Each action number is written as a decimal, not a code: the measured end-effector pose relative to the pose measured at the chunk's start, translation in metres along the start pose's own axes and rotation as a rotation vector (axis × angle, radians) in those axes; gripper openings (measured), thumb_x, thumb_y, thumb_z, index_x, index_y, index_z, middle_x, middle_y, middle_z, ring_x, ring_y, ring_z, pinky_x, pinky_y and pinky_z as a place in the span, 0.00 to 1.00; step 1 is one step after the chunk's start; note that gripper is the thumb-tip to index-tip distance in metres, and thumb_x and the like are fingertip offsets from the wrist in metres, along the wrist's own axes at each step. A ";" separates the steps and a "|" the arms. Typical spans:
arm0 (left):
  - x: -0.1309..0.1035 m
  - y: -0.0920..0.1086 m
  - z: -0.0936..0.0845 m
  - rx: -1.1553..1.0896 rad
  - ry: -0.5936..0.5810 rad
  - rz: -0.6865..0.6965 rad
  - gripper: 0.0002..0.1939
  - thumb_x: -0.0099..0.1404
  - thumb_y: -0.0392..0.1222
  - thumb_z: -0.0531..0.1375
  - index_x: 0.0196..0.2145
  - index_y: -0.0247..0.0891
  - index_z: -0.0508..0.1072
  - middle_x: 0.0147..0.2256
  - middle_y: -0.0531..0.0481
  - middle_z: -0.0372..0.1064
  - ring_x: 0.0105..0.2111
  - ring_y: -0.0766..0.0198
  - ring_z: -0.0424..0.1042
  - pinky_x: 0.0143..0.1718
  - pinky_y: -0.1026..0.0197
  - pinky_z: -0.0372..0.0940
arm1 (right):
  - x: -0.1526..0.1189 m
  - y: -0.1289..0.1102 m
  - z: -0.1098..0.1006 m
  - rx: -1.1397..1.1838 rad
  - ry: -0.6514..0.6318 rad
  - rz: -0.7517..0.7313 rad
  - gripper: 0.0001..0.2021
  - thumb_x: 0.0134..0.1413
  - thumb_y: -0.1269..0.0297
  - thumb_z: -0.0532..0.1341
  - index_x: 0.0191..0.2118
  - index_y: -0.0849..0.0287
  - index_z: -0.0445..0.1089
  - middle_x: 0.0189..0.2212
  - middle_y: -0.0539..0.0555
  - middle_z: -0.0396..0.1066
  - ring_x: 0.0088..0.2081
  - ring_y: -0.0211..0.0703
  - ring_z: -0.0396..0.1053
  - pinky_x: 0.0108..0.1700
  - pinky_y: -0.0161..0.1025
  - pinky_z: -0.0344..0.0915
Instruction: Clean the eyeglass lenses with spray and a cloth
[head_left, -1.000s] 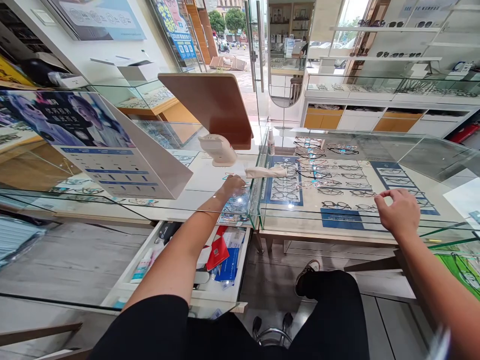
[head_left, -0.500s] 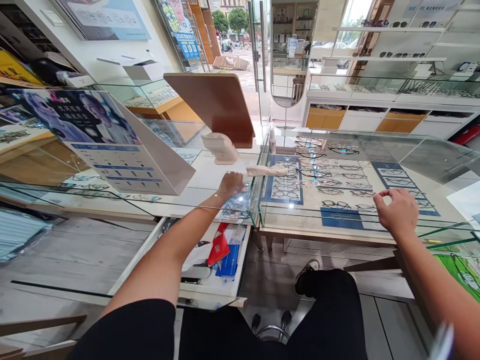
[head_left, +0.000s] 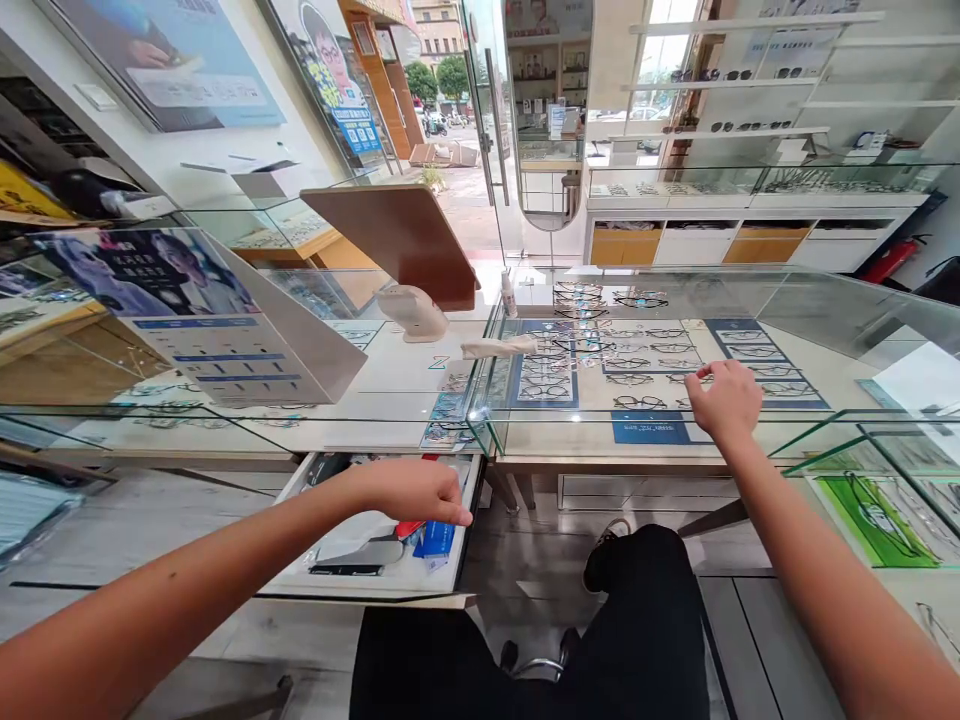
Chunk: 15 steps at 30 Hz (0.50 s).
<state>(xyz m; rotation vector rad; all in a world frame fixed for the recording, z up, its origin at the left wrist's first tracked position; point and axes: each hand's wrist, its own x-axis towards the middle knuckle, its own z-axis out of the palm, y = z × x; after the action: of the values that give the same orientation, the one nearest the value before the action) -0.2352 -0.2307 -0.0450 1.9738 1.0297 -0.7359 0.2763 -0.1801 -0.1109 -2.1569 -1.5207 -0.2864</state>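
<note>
My left hand hovers above the open drawer, its fingers curled under and the thumb pointing to the lower right. What it holds, if anything, is hidden. Over the right-hand glass counter, my right hand is closed, with thumb and index finger pinched together; anything between the tips is too small to make out. Inside the drawer are a blue card, a red packet partly behind my left hand, and a dark slim item.
A rolled pale cloth and a small spray bottle lie and stand on the counter, near several eyeglasses. A brown-backed screen on a white stand and a calendar stand on the left. Papers lie at right.
My left hand has come back from the left countertop to above the drawer. My right hand stays pinched over the right counter. The camera view has shifted.
</note>
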 end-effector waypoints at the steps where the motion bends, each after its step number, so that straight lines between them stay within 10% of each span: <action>1: -0.009 0.025 -0.011 -0.016 0.022 0.063 0.31 0.76 0.65 0.58 0.23 0.41 0.63 0.20 0.50 0.63 0.21 0.61 0.57 0.27 0.56 0.52 | -0.001 -0.002 -0.001 0.004 -0.004 -0.002 0.17 0.70 0.53 0.56 0.43 0.58 0.78 0.54 0.67 0.78 0.55 0.65 0.69 0.52 0.53 0.60; 6: 0.001 0.133 -0.095 0.150 0.408 0.246 0.21 0.77 0.59 0.60 0.32 0.42 0.71 0.30 0.50 0.72 0.29 0.59 0.68 0.31 0.57 0.57 | -0.003 -0.007 -0.003 0.028 -0.033 -0.013 0.16 0.72 0.56 0.57 0.45 0.60 0.78 0.54 0.68 0.78 0.53 0.62 0.68 0.51 0.52 0.58; 12: 0.125 0.190 -0.216 0.523 0.948 0.237 0.16 0.78 0.45 0.55 0.46 0.39 0.83 0.54 0.42 0.82 0.55 0.48 0.76 0.54 0.50 0.67 | -0.005 -0.010 0.000 0.102 -0.004 -0.013 0.13 0.71 0.57 0.58 0.42 0.59 0.77 0.51 0.66 0.78 0.51 0.60 0.67 0.51 0.52 0.57; 15: 0.189 0.202 -0.266 0.622 0.962 0.106 0.21 0.79 0.39 0.51 0.52 0.36 0.84 0.61 0.37 0.80 0.62 0.43 0.72 0.65 0.43 0.64 | -0.006 -0.011 0.002 0.132 0.009 -0.021 0.13 0.72 0.58 0.58 0.42 0.59 0.77 0.51 0.65 0.78 0.52 0.59 0.68 0.52 0.51 0.58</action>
<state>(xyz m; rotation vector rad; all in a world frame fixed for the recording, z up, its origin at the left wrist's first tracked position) 0.0685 -0.0067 0.0263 3.0215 1.2916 0.0358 0.2641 -0.1818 -0.1123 -2.0359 -1.5148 -0.1966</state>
